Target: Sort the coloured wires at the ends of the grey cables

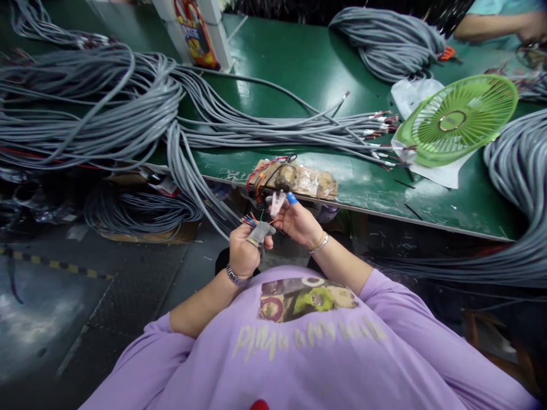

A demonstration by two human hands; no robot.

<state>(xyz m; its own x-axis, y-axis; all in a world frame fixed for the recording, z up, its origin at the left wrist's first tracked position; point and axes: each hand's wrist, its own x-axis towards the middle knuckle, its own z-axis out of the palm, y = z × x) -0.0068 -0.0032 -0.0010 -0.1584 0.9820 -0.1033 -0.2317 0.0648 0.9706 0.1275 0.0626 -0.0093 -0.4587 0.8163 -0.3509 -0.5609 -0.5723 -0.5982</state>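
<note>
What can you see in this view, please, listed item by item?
grey cable bundles: several, grey, heaped left, far and right on the table
table: one, green, ahead
fan: one, light green, flat on the table's right
plastic bag: one, white, under the fan
taped block: one, brown, table's near edge
box: one, white with red-yellow print, far table
co-worker's arm: one, teal sleeve, top right
cable end: one, grey with coloured wires, in left hand
small part: one, pale, in right hand
left hand: one, watch on wrist, grips cable end
right hand: one, blue fingertip cover, pinches small part
</note>
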